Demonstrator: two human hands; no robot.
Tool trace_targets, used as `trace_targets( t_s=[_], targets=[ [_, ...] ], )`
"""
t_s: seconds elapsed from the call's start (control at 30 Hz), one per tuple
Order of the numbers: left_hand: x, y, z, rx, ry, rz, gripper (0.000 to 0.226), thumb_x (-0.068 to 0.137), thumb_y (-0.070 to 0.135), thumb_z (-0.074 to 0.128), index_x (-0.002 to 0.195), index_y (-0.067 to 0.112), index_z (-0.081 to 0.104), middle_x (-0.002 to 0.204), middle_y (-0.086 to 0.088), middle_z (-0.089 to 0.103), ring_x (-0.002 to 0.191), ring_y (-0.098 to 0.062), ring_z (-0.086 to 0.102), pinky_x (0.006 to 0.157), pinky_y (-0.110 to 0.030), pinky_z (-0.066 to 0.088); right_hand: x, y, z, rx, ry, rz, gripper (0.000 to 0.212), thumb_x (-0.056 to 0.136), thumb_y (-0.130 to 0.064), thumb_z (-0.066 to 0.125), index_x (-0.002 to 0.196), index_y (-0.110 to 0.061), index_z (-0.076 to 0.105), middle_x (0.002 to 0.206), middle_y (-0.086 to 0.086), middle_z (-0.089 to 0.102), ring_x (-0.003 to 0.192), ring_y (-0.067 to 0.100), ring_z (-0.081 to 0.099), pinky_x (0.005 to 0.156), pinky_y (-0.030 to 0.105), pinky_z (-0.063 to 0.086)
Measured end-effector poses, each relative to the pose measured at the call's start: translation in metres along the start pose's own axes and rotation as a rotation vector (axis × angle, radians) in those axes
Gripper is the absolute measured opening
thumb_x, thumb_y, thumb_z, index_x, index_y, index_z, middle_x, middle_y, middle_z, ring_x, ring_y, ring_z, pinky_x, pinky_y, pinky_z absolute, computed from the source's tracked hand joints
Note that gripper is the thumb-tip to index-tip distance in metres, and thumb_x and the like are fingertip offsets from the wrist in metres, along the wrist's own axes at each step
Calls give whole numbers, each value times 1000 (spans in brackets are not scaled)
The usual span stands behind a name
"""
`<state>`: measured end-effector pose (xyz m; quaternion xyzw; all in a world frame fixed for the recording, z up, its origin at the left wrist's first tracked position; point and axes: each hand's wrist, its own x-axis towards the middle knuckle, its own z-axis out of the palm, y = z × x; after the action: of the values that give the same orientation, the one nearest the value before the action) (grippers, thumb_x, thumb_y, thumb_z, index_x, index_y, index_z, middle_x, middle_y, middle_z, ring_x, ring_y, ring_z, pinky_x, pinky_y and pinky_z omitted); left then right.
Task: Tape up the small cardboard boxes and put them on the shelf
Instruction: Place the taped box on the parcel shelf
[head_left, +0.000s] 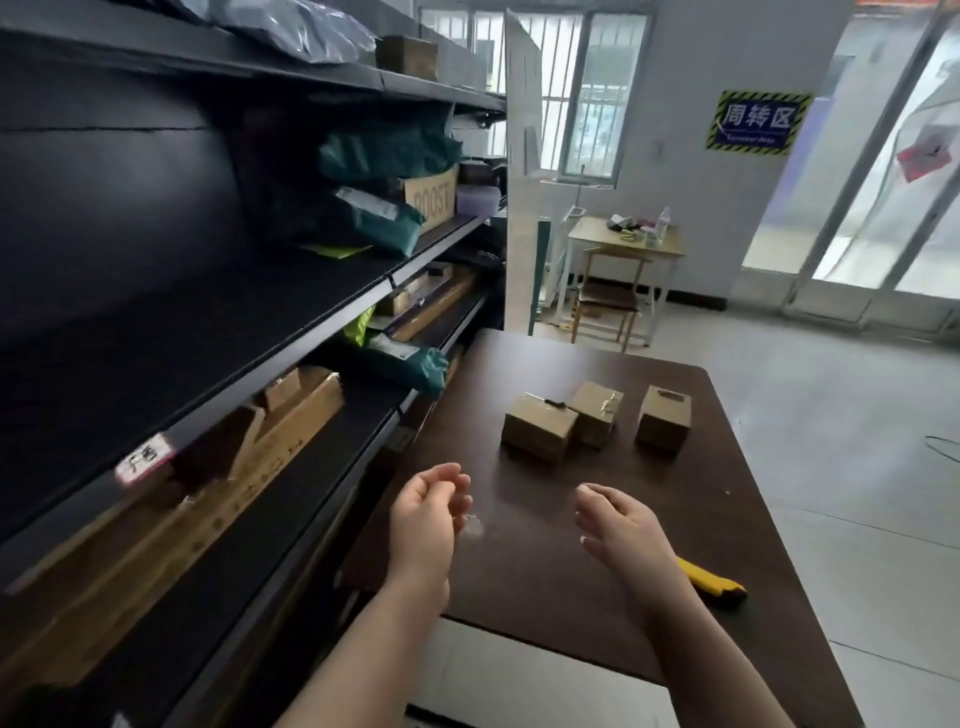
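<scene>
Left hand (428, 519): hovers over the near part of the table, palm turned inward, fingers loosely curled, gripping nothing.
Right hand (618, 525): hovers at 3 o'clock of the left hand, apart from it, fingers relaxed and slightly bent, empty.
Pale glint (471, 526): on the table just beside the left fingertips; too blurred to tell what it is.
Small cardboard boxes: three on the brown table (727, 519), at 12 to 1 o'clock of the hands, well apart from both.
Left box (537, 428): nearest the left hand, at its 1 o'clock, flaps down.
Middle box (597, 415): just beside the left box, shiny tape on top.
Right box (665, 423): at 12 o'clock of the right hand, apart from the other two.
Yellow knife (711, 577): on the table at 4 o'clock of the right hand, partly hidden by the wrist.
Shelf (249, 332): dark tiers at 9 o'clock, holding parcels and long cartons.
</scene>
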<state>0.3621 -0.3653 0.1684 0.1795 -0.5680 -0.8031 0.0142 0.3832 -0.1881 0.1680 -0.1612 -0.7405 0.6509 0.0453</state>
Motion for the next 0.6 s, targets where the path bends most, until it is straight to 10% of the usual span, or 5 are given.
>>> trace_targets(
  t_s=[0.6],
  targets=[
    [249, -40, 146, 262, -125, -222, 18, 97, 5, 44, 105, 10, 58, 80, -2, 56, 67, -11, 49, 60, -25, 40, 251, 59, -32, 29, 297, 271, 23, 96, -27, 54, 114, -17, 66, 87, -5, 57, 79, 9, 50, 69, 23, 40]
  ],
)
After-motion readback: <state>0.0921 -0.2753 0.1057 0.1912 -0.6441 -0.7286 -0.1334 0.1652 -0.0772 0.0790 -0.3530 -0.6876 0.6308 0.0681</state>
